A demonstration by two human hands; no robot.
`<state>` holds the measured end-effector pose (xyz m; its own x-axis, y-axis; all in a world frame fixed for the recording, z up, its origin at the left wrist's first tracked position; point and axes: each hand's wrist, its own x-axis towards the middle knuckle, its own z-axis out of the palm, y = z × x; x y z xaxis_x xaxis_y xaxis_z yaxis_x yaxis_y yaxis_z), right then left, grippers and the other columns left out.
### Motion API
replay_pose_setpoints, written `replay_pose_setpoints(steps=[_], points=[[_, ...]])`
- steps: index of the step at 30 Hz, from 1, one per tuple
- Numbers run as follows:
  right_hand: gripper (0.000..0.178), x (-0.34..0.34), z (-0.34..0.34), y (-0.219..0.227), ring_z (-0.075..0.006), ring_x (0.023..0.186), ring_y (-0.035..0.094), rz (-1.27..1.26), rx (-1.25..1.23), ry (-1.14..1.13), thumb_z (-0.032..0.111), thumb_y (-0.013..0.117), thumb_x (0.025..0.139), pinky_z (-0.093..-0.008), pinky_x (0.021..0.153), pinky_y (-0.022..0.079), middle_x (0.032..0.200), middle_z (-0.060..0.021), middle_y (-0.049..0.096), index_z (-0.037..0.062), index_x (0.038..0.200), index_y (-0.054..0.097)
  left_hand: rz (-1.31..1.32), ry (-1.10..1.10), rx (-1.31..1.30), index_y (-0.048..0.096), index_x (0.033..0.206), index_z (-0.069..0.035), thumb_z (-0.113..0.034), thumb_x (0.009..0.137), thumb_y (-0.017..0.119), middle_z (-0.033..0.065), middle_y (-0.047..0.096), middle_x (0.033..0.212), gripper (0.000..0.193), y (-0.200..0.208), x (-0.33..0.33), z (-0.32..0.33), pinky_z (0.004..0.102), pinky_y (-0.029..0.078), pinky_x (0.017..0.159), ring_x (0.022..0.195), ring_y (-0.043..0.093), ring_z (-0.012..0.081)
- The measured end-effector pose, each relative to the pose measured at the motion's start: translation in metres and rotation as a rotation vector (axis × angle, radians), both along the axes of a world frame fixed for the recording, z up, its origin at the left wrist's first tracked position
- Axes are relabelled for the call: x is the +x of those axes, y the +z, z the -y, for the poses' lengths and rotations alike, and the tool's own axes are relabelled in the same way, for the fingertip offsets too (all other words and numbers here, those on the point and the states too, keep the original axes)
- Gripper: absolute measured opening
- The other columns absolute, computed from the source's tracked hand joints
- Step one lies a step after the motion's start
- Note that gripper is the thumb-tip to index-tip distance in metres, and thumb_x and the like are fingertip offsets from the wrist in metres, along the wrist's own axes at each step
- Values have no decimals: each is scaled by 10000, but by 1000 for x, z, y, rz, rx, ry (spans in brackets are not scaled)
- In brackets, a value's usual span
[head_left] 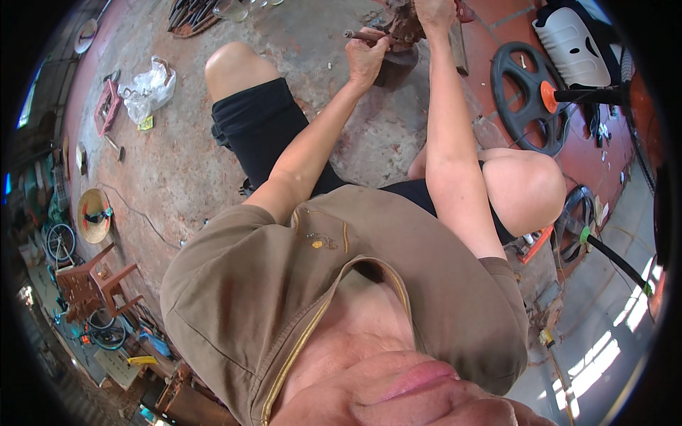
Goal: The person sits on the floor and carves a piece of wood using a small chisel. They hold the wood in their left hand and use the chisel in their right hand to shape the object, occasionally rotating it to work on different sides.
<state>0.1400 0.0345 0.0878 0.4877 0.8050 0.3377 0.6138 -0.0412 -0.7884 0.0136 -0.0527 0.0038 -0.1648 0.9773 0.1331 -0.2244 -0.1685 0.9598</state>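
Observation:
My left hand (366, 60) is closed round a brown stick-like tool (362, 35), whose round end sticks out to the left. The tool's other end runs toward a knobbly brown carved piece (403, 27), which looks like wood. Below that piece is a dark brown block (396, 67). My right hand (435, 14) is at the top edge, close against the right side of the carved piece. Its fingers look curled but are partly cut off, so what they hold cannot be made out.
Many slim dark tools (195, 15) lie on a round tray at the upper left, beside clear glass-like vessels (231, 8). A plastic bag (150, 89), a hammer (115, 146) and a straw hat (94, 215) lie left. Right are a black spoked wheel (503, 85) and a white plastic shell (572, 48).

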Motion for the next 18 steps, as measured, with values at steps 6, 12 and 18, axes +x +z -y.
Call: replay_pose_setpoints(steps=[6, 12, 18], points=[[610, -1, 0, 3, -403, 1034, 644, -4, -3, 6, 494, 723, 777, -484, 895, 486, 1061, -229, 685, 129, 1251, 605, -115, -47, 51, 622, 942, 46, -20, 856, 677, 107, 697, 797, 121, -18, -8, -15, 233, 520, 608, 687, 655, 124], [609, -3, -1, 2, -404, 1035, 643, -2, -21, 0, 495, 723, 777, -485, 899, 484, 1063, -229, 686, 131, 1251, 606, 81, -40, -71, 619, 947, 48, -9, 856, 664, 123, 693, 801, 116, 1, -4, -10, 235, 533, 607, 678, 663, 145], [607, -5, -2, 1, -404, 1037, 642, -2, -30, -5, 495, 722, 777, -486, 902, 482, 1064, -229, 686, 134, 1251, 607, 97, -14, -111, 616, 946, 55, 6, 848, 660, 123, 689, 795, 118, 5, -2, -7, 242, 538, 592, 656, 660, 147]])
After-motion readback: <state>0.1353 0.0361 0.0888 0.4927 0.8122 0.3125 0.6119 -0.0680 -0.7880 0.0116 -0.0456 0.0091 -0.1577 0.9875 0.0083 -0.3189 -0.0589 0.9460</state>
